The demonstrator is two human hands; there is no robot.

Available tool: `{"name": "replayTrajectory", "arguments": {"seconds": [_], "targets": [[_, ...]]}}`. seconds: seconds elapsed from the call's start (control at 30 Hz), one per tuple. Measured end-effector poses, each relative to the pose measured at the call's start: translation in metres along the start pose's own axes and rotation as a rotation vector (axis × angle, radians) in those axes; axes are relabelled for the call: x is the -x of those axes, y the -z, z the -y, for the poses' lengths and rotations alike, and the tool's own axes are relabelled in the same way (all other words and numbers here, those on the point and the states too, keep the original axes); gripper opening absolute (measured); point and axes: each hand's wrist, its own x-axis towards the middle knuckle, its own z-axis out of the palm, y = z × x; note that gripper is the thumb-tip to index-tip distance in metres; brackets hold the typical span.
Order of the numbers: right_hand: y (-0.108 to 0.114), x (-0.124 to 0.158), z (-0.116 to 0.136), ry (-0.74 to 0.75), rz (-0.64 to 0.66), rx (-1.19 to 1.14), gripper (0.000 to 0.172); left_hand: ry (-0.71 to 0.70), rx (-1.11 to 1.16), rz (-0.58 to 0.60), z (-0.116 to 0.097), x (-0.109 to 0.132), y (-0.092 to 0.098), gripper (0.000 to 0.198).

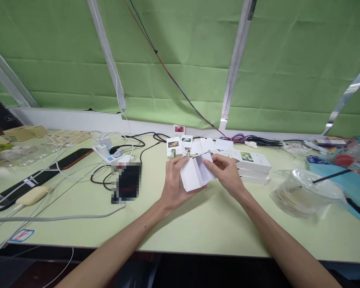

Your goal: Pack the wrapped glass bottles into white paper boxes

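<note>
Pinching a small white box (pixel 190 178) between them, the two hands meet above the middle of the pale green table (pixel 192 236). The left hand (pixel 171 184) wraps the box from the left and from below, its fingers closed around the side and a fingertip showing under the lower right edge. The right hand (pixel 229 173) grips the other side, thumb pressed on a raised flap and fingers bent behind it, so the box is tilted and partly unfolded.

Just behind the hands, a small metal cylinder (pixel 173 153) stands near a card with a yellowish picture (pixel 172 145), among other white cards and pieces. A small card with a pink picture (pixel 179 130) leans farther back, by the wall. Just beyond the right hand lies a stack of white boxes (pixel 253 166), the top one bearing a picture of white blooms on green.

To the left of the left hand is a dark object (pixel 129 182), pixelated, with a white power strip (pixel 115 157) and tangled cables behind it. Well to the right sits a clear lidded tub (pixel 312 192), near a blue sheet (pixel 333 170). Green blinds (pixel 180 80) hang across the back.
</note>
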Motion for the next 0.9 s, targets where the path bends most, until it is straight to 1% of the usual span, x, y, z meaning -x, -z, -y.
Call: {"name": "replayTrajectory", "arguments": {"seconds": [0.2,0.5,0.9], "targets": [[-0.0014,0.0002,0.0004,0.012,-0.017,-0.020,0.030,0.015,0.003,0.005,0.0008,0.0013,-0.0003,0.091],[-0.0013,0.0023,0.0039,0.100,-0.013,0.028,0.025,0.031,0.036,0.019,0.0008,-0.0003,0.0004,0.091],[-0.0023,0.0028,0.0011,0.054,-0.028,0.022,0.030,0.019,0.064,0.013,0.0002,-0.0009,0.0010,0.088]]}}
